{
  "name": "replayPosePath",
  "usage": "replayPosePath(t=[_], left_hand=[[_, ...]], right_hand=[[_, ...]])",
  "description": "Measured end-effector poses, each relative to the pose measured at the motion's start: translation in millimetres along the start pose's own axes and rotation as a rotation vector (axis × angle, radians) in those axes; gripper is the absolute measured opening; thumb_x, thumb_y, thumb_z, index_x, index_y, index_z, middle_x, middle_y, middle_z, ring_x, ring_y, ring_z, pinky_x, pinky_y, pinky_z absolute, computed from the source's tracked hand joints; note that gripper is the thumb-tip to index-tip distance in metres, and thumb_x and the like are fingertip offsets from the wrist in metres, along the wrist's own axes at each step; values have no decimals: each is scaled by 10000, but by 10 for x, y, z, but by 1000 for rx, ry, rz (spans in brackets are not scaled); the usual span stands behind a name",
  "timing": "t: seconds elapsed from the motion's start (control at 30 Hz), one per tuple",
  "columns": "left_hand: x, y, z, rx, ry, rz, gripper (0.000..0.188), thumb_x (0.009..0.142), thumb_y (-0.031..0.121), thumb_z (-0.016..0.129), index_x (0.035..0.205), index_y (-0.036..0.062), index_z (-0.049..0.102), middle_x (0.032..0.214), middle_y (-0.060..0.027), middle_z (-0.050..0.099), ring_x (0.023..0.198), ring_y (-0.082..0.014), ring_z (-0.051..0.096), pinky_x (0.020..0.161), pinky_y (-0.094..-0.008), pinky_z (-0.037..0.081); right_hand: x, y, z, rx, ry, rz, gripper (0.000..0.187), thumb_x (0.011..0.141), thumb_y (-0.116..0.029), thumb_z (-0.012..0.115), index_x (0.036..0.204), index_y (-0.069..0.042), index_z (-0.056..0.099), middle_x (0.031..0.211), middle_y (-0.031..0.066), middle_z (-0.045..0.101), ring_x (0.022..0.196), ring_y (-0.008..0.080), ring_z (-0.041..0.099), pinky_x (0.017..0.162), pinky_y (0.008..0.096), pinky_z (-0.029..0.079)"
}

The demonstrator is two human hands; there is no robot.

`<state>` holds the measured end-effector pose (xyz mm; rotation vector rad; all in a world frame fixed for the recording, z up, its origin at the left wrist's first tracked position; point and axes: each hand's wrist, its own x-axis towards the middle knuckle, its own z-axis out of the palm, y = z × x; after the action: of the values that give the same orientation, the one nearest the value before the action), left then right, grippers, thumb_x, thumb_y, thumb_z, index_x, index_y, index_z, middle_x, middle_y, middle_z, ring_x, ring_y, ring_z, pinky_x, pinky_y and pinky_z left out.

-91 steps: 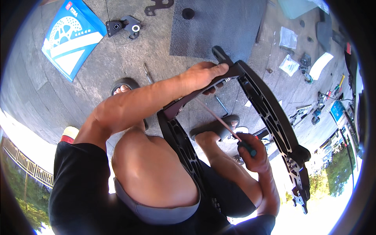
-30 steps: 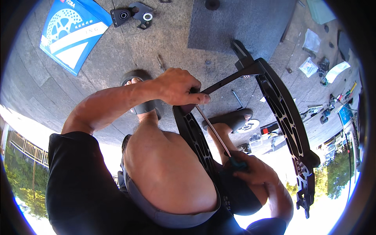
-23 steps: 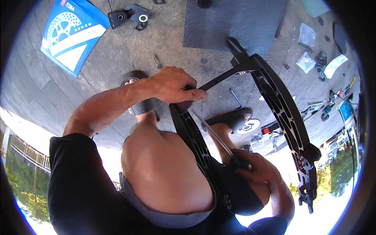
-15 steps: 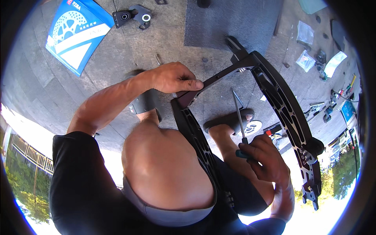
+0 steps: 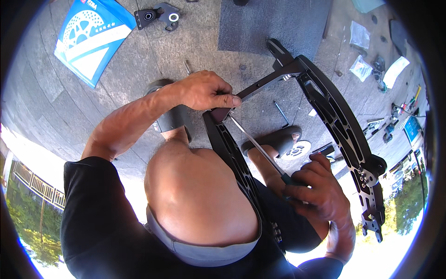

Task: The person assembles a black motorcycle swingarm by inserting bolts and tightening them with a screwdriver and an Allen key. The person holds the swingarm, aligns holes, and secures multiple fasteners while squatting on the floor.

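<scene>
A black metal frame (image 5: 332, 104) with cut-out side arms and a crossbar leans across my lap, one arm running down between my legs. My left hand (image 5: 209, 92) is closed on the near corner of its crossbar, thumb lying along the top. In my right hand (image 5: 320, 188) is a screwdriver (image 5: 258, 143) with a long steel shaft and a dark green handle, the fingers wrapped round the handle. Its tip meets the inner side of the corner just below my left thumb; the exact point of contact is too small to make out.
A blue and white packet (image 5: 93, 39) lies at far left, beside a black bracket (image 5: 160, 17). A dark mat (image 5: 272, 25) lies under the frame's far end. Small plastic bags (image 5: 360, 35) and scattered tools are on the right. A disc (image 5: 298, 149) and a hex key (image 5: 281, 114) lie near my right shoe.
The screwdriver has swung left, its tip now at the frame's corner instead of pointing up in free air. My left hand keeps its grip there.
</scene>
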<state>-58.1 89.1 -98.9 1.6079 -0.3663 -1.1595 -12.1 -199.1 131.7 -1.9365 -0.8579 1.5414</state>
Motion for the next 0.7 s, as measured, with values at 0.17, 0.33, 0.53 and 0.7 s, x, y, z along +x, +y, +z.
replayPosePath(t=[0.17,0.33,0.53,0.7], left_hand=[[9,-13,-13,13,-14,-12,638,904,636,487,788,32,656,585,-132,540,578,-278,548,574,-412,444],[9,-2,0,28,-7,-14,641,928,622,449,791,31,657,583,-136,540,588,-284,551,588,-414,449],[16,20,-77,-58,-59,-161,780,949,657,324,845,-24,690,809,-234,645,872,-402,610,813,-468,472],[20,22,-98,-82,-73,-186,763,959,632,329,876,-35,690,836,-250,645,898,-416,609,831,-470,467]], right_hand=[[-11,-18,16,-17,-10,21,512,539,-107,788,1041,-170,708,963,46,608,943,251,561,997,488,347],[-20,-43,-11,-19,2,34,520,554,-104,785,1062,-183,703,970,41,609,946,247,568,1003,492,352],[-60,-59,177,-375,72,19,448,562,-132,802,994,-197,703,944,49,628,939,239,588,1028,516,330],[-78,77,354,-537,40,-75,393,798,-223,612,1187,-164,618,998,35,640,1017,223,571,890,466,413]])
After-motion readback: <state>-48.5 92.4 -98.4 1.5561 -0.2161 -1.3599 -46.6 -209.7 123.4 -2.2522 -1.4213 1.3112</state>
